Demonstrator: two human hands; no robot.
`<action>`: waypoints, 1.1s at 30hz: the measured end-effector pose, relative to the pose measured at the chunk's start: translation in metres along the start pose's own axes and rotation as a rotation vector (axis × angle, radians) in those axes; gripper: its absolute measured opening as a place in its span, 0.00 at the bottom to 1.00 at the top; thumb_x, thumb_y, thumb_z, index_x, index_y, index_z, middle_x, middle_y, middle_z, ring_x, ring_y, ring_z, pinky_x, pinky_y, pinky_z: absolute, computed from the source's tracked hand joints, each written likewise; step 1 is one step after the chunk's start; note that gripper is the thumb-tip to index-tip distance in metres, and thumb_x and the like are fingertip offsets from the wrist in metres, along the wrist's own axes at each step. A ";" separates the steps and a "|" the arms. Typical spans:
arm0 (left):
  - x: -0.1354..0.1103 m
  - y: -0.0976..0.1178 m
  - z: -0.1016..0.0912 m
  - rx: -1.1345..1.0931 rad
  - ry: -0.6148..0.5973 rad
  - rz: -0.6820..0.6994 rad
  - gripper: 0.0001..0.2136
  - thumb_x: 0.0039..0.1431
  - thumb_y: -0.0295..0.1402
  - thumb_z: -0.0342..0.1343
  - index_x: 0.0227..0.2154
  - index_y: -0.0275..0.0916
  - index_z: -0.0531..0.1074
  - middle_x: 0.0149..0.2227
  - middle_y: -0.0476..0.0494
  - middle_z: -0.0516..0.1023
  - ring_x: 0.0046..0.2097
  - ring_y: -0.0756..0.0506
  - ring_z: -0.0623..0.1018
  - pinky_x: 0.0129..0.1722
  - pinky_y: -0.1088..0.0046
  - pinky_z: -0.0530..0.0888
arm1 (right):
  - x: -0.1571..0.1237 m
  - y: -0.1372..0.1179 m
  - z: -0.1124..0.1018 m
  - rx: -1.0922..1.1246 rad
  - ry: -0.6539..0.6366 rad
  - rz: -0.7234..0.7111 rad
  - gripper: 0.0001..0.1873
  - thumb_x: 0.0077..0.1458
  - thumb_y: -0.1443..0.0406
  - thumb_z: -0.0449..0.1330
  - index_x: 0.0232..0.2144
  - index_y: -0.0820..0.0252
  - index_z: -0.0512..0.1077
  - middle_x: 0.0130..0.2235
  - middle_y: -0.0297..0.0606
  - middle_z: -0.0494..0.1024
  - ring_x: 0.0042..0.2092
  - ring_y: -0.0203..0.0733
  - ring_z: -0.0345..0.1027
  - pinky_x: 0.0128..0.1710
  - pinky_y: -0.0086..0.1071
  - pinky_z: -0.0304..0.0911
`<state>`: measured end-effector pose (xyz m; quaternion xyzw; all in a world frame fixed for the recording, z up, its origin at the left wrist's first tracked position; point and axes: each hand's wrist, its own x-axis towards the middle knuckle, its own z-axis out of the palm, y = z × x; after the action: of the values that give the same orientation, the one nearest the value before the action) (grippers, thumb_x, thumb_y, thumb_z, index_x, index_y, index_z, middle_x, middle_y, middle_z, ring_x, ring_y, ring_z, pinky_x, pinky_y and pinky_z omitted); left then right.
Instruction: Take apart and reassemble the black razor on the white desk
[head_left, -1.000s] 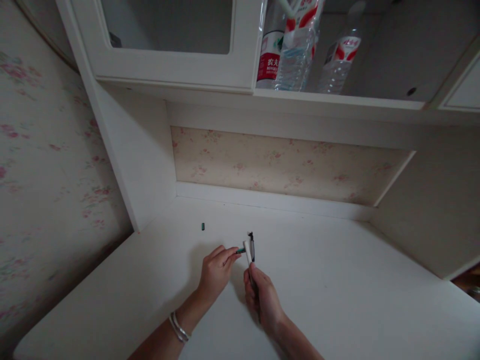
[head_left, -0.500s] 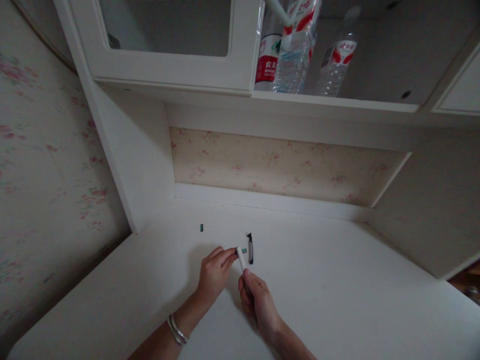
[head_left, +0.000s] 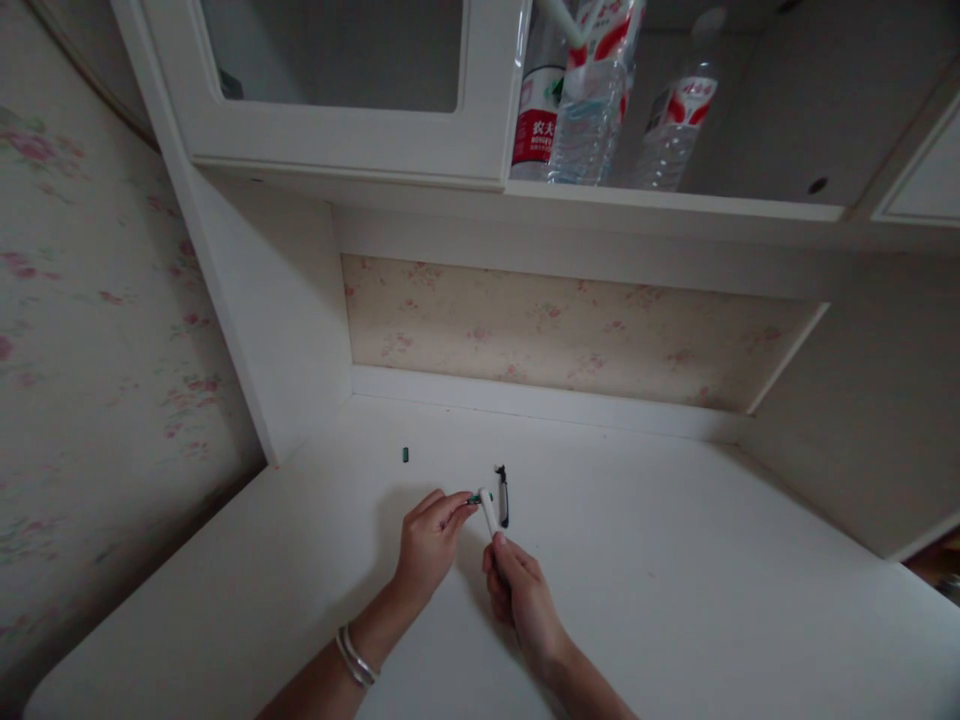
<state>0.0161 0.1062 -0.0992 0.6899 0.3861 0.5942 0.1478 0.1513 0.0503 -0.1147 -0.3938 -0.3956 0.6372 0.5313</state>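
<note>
My left hand [head_left: 429,545] is closed, its thumb and fingertips pinching a small dark-green piece [head_left: 473,499]. Wrapped in the fingers of my right hand [head_left: 525,605] is a slim white stick-like tool [head_left: 489,512] with a rounded head, tilted up toward the left. The green piece meets the tool's head, and a bit of green shows on the far side too; how they join is too small to tell. Just right of the head lies a thin black-and-silver object [head_left: 504,500] on the desk. Another small dark-green rectangle [head_left: 406,454] rests farther back, left of it.
The white desk [head_left: 660,540] runs back to a low ledge and a floral panel [head_left: 540,320]. Overhead is a cabinet [head_left: 337,140] whose open shelf holds several plastic bottles [head_left: 589,130]. A side panel [head_left: 255,310] bounds the left.
The white tool and my right hand have shifted slightly right. More green now shows between my left fingertips and the tool's head, and less sticks out beyond it.
</note>
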 end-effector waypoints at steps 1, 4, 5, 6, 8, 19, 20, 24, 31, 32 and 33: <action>0.000 0.000 0.000 0.002 0.002 -0.001 0.08 0.61 0.36 0.55 0.37 0.39 0.76 0.24 0.49 0.67 0.24 0.51 0.67 0.23 0.78 0.65 | 0.001 0.001 -0.001 -0.002 0.025 -0.006 0.35 0.45 0.35 0.64 0.24 0.61 0.64 0.17 0.25 0.53 0.16 0.30 0.38 0.12 0.21 0.36; 0.000 0.001 0.000 -0.004 -0.008 0.000 0.08 0.62 0.36 0.55 0.36 0.39 0.76 0.24 0.49 0.68 0.24 0.51 0.68 0.23 0.78 0.66 | 0.002 0.003 -0.002 -0.026 0.008 -0.018 0.35 0.45 0.35 0.63 0.23 0.61 0.64 0.17 0.25 0.54 0.16 0.30 0.39 0.12 0.21 0.36; 0.000 0.001 0.000 -0.006 -0.013 0.000 0.08 0.62 0.35 0.54 0.36 0.38 0.76 0.25 0.48 0.69 0.24 0.51 0.68 0.24 0.79 0.66 | 0.003 0.004 -0.003 -0.032 -0.020 -0.021 0.35 0.46 0.35 0.63 0.23 0.62 0.64 0.17 0.26 0.54 0.16 0.30 0.39 0.12 0.21 0.36; 0.000 0.002 0.000 -0.006 -0.016 0.002 0.08 0.62 0.35 0.54 0.36 0.38 0.76 0.25 0.48 0.69 0.24 0.52 0.68 0.24 0.79 0.66 | 0.003 0.005 -0.003 -0.032 -0.043 -0.022 0.35 0.46 0.35 0.63 0.23 0.62 0.65 0.16 0.26 0.54 0.16 0.30 0.39 0.12 0.20 0.36; 0.000 0.003 0.000 -0.002 -0.012 0.010 0.08 0.62 0.35 0.54 0.36 0.38 0.76 0.24 0.49 0.69 0.24 0.52 0.68 0.23 0.79 0.65 | 0.003 0.006 -0.003 -0.017 -0.046 -0.024 0.34 0.47 0.36 0.63 0.24 0.61 0.65 0.16 0.25 0.54 0.16 0.30 0.38 0.12 0.20 0.36; 0.001 0.005 -0.002 0.011 -0.002 0.013 0.09 0.62 0.37 0.53 0.36 0.38 0.76 0.23 0.49 0.67 0.23 0.51 0.67 0.23 0.78 0.64 | 0.005 0.003 0.000 0.045 -0.001 -0.017 0.34 0.45 0.36 0.64 0.24 0.61 0.64 0.16 0.23 0.52 0.15 0.29 0.36 0.11 0.21 0.35; 0.001 0.005 -0.002 0.014 -0.002 0.012 0.09 0.62 0.37 0.54 0.36 0.38 0.76 0.23 0.49 0.66 0.23 0.51 0.66 0.23 0.78 0.64 | 0.005 0.003 0.000 0.045 0.017 -0.022 0.34 0.45 0.36 0.64 0.24 0.61 0.64 0.16 0.23 0.52 0.15 0.29 0.36 0.11 0.21 0.35; 0.000 0.005 -0.001 0.000 -0.005 0.021 0.09 0.62 0.37 0.53 0.35 0.38 0.76 0.24 0.49 0.67 0.23 0.51 0.67 0.23 0.79 0.65 | 0.004 0.003 0.000 0.013 -0.039 -0.018 0.34 0.47 0.36 0.64 0.24 0.61 0.64 0.16 0.25 0.54 0.16 0.29 0.37 0.12 0.21 0.35; -0.001 0.007 -0.002 0.003 0.017 0.016 0.08 0.62 0.36 0.54 0.36 0.38 0.76 0.22 0.50 0.66 0.23 0.51 0.66 0.22 0.78 0.64 | 0.003 0.003 0.001 0.056 -0.018 -0.035 0.33 0.47 0.37 0.64 0.24 0.61 0.64 0.17 0.24 0.53 0.16 0.29 0.36 0.12 0.21 0.35; -0.001 0.007 -0.002 0.002 0.009 0.015 0.09 0.62 0.36 0.54 0.36 0.38 0.76 0.23 0.50 0.66 0.23 0.51 0.66 0.23 0.79 0.64 | 0.003 0.003 0.001 0.051 -0.046 -0.034 0.33 0.48 0.37 0.64 0.24 0.61 0.64 0.17 0.24 0.53 0.16 0.29 0.36 0.12 0.21 0.35; -0.001 0.007 -0.002 0.000 0.003 0.012 0.09 0.62 0.36 0.53 0.35 0.38 0.76 0.23 0.49 0.66 0.23 0.51 0.66 0.23 0.79 0.64 | 0.002 0.003 0.001 0.047 -0.078 -0.030 0.33 0.49 0.38 0.64 0.24 0.62 0.65 0.16 0.24 0.53 0.16 0.29 0.36 0.12 0.21 0.35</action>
<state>0.0165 0.1003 -0.0951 0.6914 0.3822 0.5960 0.1440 0.1489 0.0518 -0.1174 -0.3502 -0.4070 0.6531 0.5340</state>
